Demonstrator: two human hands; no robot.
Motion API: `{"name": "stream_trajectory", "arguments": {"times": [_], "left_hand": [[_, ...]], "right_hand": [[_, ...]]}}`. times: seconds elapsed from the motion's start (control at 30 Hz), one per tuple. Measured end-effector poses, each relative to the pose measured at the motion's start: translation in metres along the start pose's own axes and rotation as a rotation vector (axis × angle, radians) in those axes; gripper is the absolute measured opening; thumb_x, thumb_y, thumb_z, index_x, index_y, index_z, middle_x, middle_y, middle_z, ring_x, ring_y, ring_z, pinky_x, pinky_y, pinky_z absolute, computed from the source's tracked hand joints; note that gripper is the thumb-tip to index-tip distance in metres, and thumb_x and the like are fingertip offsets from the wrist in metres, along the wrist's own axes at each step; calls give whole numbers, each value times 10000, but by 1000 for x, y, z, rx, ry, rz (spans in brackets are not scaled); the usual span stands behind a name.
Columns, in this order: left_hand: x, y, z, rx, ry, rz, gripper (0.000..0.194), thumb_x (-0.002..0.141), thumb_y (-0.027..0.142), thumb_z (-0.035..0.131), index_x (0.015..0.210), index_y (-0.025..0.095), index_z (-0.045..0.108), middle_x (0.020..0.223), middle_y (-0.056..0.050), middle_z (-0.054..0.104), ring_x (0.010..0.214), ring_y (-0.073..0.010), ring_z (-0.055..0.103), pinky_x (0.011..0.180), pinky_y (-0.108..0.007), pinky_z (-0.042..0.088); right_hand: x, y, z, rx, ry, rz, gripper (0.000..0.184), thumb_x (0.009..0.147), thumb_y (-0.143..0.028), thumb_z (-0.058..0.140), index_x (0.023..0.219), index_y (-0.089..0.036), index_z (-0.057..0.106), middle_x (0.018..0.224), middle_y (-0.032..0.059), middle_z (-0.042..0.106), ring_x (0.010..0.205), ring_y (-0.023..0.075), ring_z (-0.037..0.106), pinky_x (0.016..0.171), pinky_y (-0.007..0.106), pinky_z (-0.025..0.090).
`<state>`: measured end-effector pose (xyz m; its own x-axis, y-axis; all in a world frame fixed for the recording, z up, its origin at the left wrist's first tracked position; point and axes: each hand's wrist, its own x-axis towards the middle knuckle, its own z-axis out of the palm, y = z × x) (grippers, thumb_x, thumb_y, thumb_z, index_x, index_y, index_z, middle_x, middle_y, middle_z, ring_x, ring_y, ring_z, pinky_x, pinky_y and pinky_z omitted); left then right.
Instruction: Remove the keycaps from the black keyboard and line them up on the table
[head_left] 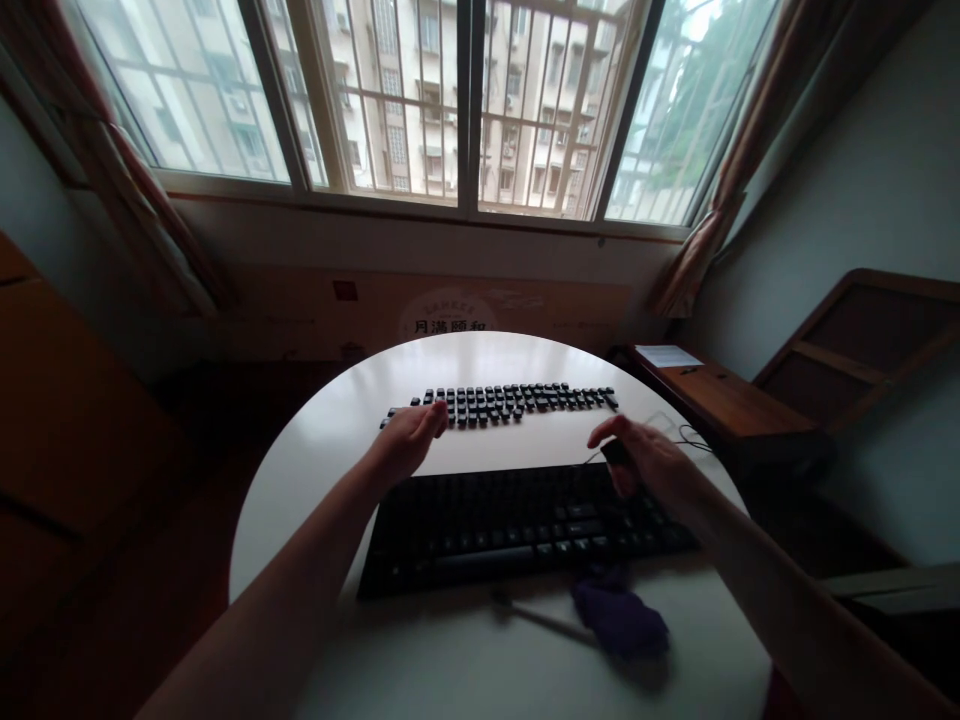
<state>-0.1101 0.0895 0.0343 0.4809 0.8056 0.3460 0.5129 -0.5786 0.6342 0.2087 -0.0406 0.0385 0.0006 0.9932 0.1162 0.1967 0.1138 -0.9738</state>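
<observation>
A black keyboard (465, 562) lies on the white round table (300, 520). Its near rows, with a long space bar, still carry keycaps; the far rows look dark and bare. Beyond it, loose black keycaps (495, 400) stand in rows. My left hand (411, 432) is closed, fingers curled, at the left part of these keycaps; whatever is in its fingers is hidden. Over the keyboard's right side, my right hand (649, 458) grips a small black keycap puller (615, 453) with a thin wire end pointing left.
Close to the table's near side lie a purple cloth (622, 612) and a thin-handled brush (544, 624), both blurred. A cable (694, 436) runs off the right edge. Beyond that, a wooden cabinet (720, 400) holds a paper (666, 356). Barred windows (420, 100) are ahead.
</observation>
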Motion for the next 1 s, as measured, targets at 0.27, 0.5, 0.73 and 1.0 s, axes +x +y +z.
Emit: {"name": "stream_trajectory", "arguments": {"times": [0.27,0.5,0.73,1.0], "left_hand": [[-4,15,12,135,-390,66,471,872,557,470,592,182,415,563,32,384,546,-117,373,529,-247,254],[-8,25,19,205,-523,98,418,841,511,556,606,178,464,555,38,413,542,-112,367,524,-243,240],[-8,20,19,199,-517,107,420,813,521,581,599,181,462,547,41,397,536,-114,349,521,-249,223],[-8,26,18,192,-533,117,447,842,553,532,602,182,462,556,39,398,548,-118,370,533,-252,234]], "right_hand": [[-17,21,28,157,-51,136,229,818,-391,477,716,-189,509,411,-64,450,330,88,398,338,180,291],[-8,28,40,86,-16,172,200,778,-374,431,673,-207,463,347,-73,432,280,83,341,299,171,214],[-10,36,41,20,-21,145,186,785,-342,424,668,-206,472,351,-74,424,288,84,337,311,177,206],[-22,33,48,-441,-22,-148,230,855,-248,404,648,-206,495,448,-38,453,426,114,439,471,218,319]]}}
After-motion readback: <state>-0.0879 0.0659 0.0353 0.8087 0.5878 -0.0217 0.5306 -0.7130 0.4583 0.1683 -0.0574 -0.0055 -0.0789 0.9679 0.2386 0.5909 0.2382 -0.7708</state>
